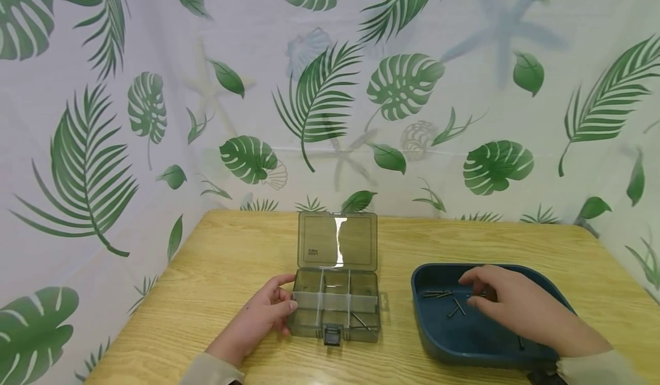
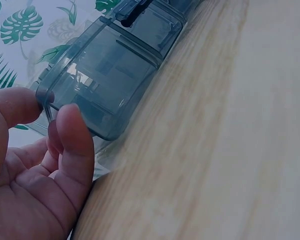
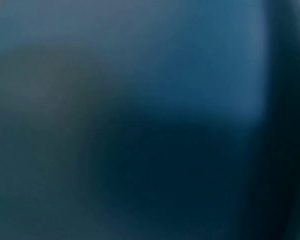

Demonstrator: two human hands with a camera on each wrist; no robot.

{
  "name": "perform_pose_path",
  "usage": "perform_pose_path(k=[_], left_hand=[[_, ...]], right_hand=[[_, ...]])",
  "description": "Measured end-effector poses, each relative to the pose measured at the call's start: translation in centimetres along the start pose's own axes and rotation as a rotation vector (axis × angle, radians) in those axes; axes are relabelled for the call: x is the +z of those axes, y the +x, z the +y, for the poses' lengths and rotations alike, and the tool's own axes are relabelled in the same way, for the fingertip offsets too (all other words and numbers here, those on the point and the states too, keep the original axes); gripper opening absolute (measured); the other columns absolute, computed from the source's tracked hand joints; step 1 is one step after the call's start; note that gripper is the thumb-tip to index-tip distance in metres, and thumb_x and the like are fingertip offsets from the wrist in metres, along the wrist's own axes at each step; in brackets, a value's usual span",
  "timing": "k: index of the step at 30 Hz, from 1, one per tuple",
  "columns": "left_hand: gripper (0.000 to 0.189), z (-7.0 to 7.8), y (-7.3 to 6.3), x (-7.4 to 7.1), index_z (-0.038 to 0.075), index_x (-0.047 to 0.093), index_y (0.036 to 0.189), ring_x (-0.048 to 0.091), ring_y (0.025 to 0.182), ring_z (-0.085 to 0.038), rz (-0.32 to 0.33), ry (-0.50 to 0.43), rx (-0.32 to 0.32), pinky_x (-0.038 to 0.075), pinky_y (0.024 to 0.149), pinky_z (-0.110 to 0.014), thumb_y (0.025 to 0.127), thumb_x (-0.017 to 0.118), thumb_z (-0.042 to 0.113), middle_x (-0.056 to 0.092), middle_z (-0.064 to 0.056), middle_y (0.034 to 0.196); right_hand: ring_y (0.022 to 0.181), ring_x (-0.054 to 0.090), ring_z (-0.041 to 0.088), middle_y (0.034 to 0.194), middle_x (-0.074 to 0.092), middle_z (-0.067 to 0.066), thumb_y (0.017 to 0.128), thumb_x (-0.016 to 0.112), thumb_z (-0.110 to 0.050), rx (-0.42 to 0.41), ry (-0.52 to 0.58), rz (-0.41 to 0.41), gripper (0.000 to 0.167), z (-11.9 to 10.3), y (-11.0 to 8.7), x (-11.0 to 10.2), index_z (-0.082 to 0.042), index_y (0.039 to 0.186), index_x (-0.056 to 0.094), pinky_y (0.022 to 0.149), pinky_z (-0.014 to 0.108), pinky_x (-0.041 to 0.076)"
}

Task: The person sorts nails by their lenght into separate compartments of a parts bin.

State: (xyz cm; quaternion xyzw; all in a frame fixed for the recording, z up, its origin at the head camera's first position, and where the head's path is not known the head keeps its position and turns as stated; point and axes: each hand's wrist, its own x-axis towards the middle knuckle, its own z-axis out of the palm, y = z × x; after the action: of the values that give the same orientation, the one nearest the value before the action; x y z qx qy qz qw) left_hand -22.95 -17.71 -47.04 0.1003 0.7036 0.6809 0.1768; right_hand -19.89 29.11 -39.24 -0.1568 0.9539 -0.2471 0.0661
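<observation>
A smoky clear compartment box (image 1: 335,302) stands on the table with its lid (image 1: 356,242) raised. My left hand (image 1: 265,310) grips the box's left wall between thumb and fingers, seen closely in the left wrist view too. One dark screw (image 1: 361,321) leans in the front right compartment. My right hand (image 1: 521,305) reaches into a dark blue tray (image 1: 433,339), fingers bent downward, thumb and index finger apart. Several dark screws (image 1: 456,307) lie on the tray floor left of the fingers. The right wrist view is blurred blue.
The wooden table (image 1: 247,230) carries the box at the middle and the tray to its right. A black latch (image 1: 332,336) sticks out at the box's front. A leaf-printed cloth (image 1: 330,87) hangs behind and beside the table.
</observation>
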Motion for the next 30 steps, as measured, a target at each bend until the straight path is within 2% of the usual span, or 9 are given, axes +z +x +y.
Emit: perform_pose_path(k=[4, 9, 12, 16, 20, 25, 30], left_hand=[[0.064, 0.0, 0.1, 0.1, 0.003, 0.032, 0.154, 0.047, 0.064, -0.015, -0.01, -0.007, 0.002, 0.055, 0.058, -0.032, 0.098, 0.062, 0.007, 0.045, -0.009, 0.101], [0.064, 0.0, 0.0, 0.2, 0.002, 0.031, 0.154, 0.047, 0.064, -0.015, -0.01, -0.004, -0.003, 0.055, 0.058, -0.032, 0.099, 0.062, 0.008, 0.045, -0.009, 0.1], [0.064, 0.1, 0.0, 0.3, 0.003, 0.031, 0.155, 0.047, 0.064, -0.015, -0.009, -0.003, -0.001, 0.055, 0.058, -0.033, 0.099, 0.061, 0.008, 0.045, -0.009, 0.101], [0.064, 0.2, 0.0, 0.3, 0.002, 0.031, 0.154, 0.048, 0.065, -0.015, -0.008, -0.001, 0.001, 0.055, 0.058, -0.032, 0.098, 0.061, 0.007, 0.045, -0.009, 0.101], [0.064, 0.1, 0.0, 0.3, 0.003, 0.032, 0.154, 0.048, 0.065, -0.015, -0.001, 0.004, -0.004, 0.055, 0.058, -0.033, 0.098, 0.062, 0.008, 0.046, -0.009, 0.101], [0.065, 0.1, 0.0, 0.2, 0.003, 0.031, 0.155, 0.048, 0.065, -0.015, 0.003, 0.011, -0.006, 0.056, 0.059, -0.033, 0.098, 0.062, 0.008, 0.046, -0.01, 0.102], [0.065, 0.2, -0.1, 0.2, 0.003, 0.031, 0.155, 0.047, 0.065, -0.015, 0.002, 0.009, -0.003, 0.056, 0.059, -0.033, 0.098, 0.062, 0.008, 0.045, -0.01, 0.102]], right_hand=[[0.097, 0.061, 0.014, 0.118, 0.065, -0.001, 0.095, 0.072, -0.031, 0.023, -0.046, -0.013, 0.04, 2.4, -0.6, -0.9, -0.011, 0.129, 0.064, 0.072, 0.033, 0.054], [0.099, 0.063, 0.021, 0.121, 0.064, 0.006, 0.094, 0.073, -0.024, 0.061, -0.057, -0.068, 0.04, 4.5, -1.1, -2.0, -0.006, 0.128, 0.063, 0.077, 0.04, 0.057], [0.096, 0.064, 0.021, 0.116, 0.065, 0.003, 0.091, 0.076, -0.021, 0.044, -0.137, -0.077, 0.035, 5.3, -1.5, -2.0, -0.01, 0.123, 0.066, 0.076, 0.041, 0.057], [0.091, 0.063, 0.016, 0.104, 0.061, -0.009, 0.084, 0.082, -0.018, -0.033, -0.327, -0.077, 0.029, 6.2, -2.0, -1.6, -0.022, 0.11, 0.071, 0.072, 0.035, 0.057], [0.089, 0.061, 0.015, 0.097, 0.056, -0.017, 0.077, 0.088, -0.017, -0.148, -0.471, -0.065, 0.033, 7.1, -2.5, -1.2, -0.03, 0.101, 0.07, 0.071, 0.035, 0.056], [0.087, 0.056, 0.009, 0.096, 0.051, -0.022, 0.074, 0.09, -0.018, -0.269, -0.504, -0.046, 0.036, 7.8, -2.9, -1.0, -0.034, 0.099, 0.069, 0.069, 0.035, 0.055], [0.085, 0.05, 0.005, 0.094, 0.048, -0.022, 0.075, 0.089, -0.02, -0.321, -0.471, -0.073, 0.036, 7.9, -2.8, -0.9, -0.038, 0.097, 0.066, 0.064, 0.031, 0.052]])
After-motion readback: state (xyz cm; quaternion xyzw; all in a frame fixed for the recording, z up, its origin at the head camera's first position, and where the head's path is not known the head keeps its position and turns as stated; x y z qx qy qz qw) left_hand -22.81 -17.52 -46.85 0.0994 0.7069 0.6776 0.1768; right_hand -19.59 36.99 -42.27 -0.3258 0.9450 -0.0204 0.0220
